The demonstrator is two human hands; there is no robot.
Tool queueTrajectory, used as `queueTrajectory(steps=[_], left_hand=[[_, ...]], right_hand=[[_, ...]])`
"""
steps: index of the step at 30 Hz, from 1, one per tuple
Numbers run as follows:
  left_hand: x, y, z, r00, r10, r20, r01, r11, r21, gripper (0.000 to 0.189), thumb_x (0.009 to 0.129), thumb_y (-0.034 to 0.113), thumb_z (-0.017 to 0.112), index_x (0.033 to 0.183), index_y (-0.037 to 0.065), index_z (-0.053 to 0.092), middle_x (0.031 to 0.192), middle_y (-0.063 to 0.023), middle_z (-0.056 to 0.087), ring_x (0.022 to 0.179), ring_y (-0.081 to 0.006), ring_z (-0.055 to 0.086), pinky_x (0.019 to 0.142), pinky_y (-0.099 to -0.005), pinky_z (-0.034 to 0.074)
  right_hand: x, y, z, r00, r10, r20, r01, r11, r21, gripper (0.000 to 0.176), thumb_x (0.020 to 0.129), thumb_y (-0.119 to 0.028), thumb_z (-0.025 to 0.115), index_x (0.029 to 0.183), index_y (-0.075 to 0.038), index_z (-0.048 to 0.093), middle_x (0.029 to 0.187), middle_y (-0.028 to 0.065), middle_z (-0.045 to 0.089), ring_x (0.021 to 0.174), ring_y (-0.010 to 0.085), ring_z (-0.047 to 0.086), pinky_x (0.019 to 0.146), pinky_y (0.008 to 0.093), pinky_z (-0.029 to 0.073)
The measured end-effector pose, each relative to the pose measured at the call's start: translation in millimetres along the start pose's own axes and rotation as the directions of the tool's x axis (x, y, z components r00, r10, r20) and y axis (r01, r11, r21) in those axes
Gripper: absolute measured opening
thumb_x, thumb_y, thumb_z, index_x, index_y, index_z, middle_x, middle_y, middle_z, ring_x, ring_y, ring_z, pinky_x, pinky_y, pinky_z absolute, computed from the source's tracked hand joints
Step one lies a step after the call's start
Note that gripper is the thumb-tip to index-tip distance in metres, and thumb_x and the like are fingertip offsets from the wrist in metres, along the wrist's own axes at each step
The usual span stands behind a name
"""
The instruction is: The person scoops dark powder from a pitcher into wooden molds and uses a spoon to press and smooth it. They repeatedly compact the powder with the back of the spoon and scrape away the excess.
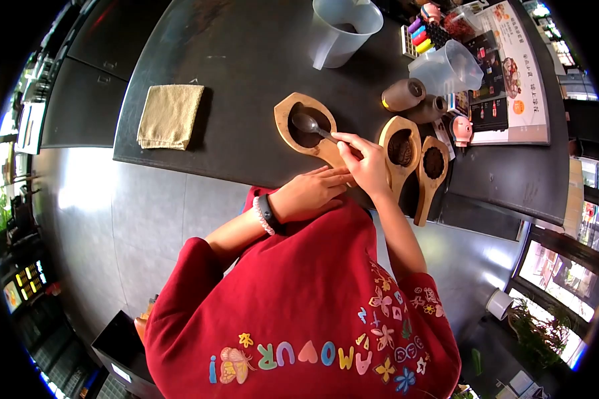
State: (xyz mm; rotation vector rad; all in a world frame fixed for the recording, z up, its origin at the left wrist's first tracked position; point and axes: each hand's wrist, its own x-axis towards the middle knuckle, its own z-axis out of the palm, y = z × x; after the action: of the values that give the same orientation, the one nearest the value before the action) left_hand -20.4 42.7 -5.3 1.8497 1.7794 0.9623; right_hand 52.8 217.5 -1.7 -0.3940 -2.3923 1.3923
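A wooden mould (pixel 322 152) with a long handle lies near the table's front edge, its round hollow holding a dark brown filling. My left hand (pixel 314 194) is closed over the end of its handle. In my right hand (pixel 366 165) is a metal spoon (pixel 305 122), pinched by the handle, its bowl down on the dark filling. Just right of that hand lie a second wooden mould (pixel 414 141) with a patterned dark hollow and a narrower third mould (pixel 424 189) filled with dark crumbly stuff. My left palm and some fingertips are hidden.
A folded tan cloth (pixel 171 116) lies at the table's left. Behind the moulds stand a translucent pitcher (pixel 346 36), a clear plastic cup (pixel 449 68) and two dark brown jars, one jar (pixel 403 96) tipped over. Colourful markers (pixel 419 36), a pig figurine (pixel 461 130) and a menu board (pixel 512 73) sit right.
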Motion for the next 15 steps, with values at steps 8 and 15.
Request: queueTrajectory(steps=[8, 15], left_hand=[[1, -3, 0, 0.998, 0.036, 0.045, -0.038, 0.998, 0.041, 0.029, 0.096, 0.025, 0.063, 0.118, 0.005, 0.066, 0.146, -0.009, 0.054, 0.139, -0.0279, 0.048, 0.115, -0.0414, 0.041], [1, 1, -2, 0.996, -0.042, 0.083, 0.043, 0.999, -0.011, 0.037, 0.096, 0.024, 0.064, 0.128, 0.006, 0.064, 0.15, -0.0061, 0.052, 0.141, -0.0251, 0.046, 0.117, -0.043, 0.039]], right_hand=[[3, -7, -7, 0.999, 0.024, 0.042, -0.024, 1.0, -0.01, 0.021, 0.092, -0.003, 0.066, 0.112, -0.005, 0.074, 0.085, 0.012, 0.073, 0.061, 0.0119, 0.061, 0.056, 0.0268, 0.049], [2, -7, -18, 0.993, -0.021, 0.117, 0.033, 0.994, -0.102, 0.021, 0.092, -0.003, 0.066, 0.111, -0.005, 0.075, 0.083, 0.0109, 0.072, 0.06, 0.0118, 0.059, 0.056, 0.027, 0.048]])
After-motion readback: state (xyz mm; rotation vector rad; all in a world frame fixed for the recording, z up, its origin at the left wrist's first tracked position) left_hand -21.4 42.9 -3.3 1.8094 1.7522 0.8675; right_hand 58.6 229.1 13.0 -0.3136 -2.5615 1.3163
